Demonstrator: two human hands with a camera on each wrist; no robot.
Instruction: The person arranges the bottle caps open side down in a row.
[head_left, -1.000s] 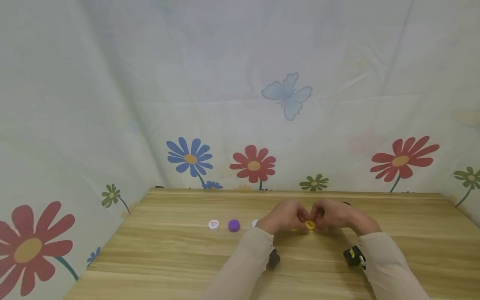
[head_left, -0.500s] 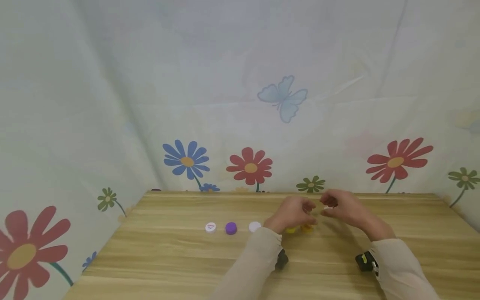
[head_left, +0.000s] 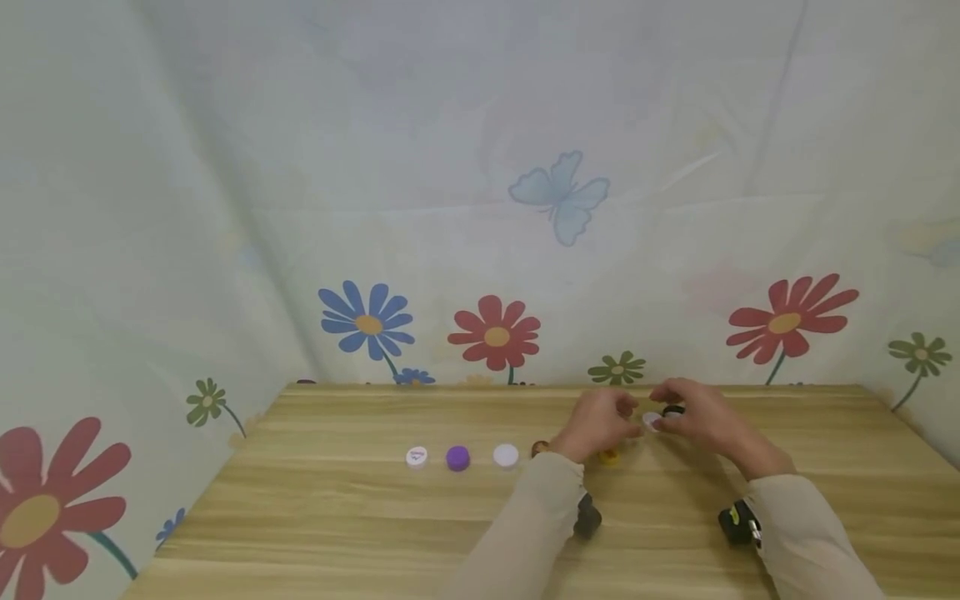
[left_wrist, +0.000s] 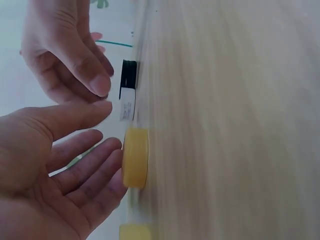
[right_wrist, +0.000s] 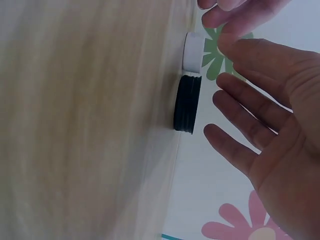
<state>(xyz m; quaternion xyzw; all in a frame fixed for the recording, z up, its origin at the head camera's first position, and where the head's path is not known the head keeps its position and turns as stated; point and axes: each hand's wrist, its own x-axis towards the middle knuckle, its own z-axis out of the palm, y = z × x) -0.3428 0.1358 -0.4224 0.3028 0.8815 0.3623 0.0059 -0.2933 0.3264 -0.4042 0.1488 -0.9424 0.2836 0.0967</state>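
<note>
My left hand (head_left: 600,421) hovers by an orange-yellow bottle cap (left_wrist: 135,158), its fingers loosely spread. In the left wrist view the fingertips come close to that cap; whether they touch it I cannot tell. My right hand (head_left: 701,421) is spread just above a white cap (right_wrist: 193,52) and a ridged black cap (right_wrist: 187,104), which sit side by side. The right wrist view shows a gap between its fingers and both caps. Part of a lighter yellow cap (left_wrist: 135,232) shows at the lower edge of the left wrist view; in the head view the left hand hides it.
Leftward along the wooden table (head_left: 337,517) lie a printed white cap (head_left: 416,457), a purple cap (head_left: 457,457), a plain white cap (head_left: 506,455) and a partly hidden brownish cap (head_left: 539,448). A flowered cloth (head_left: 420,250) hangs behind the table's far edge.
Both hands have let go of the orange-yellow cap they were pinching. The right hand has moved right and away to the white and black caps; the left has shifted slightly right.
</note>
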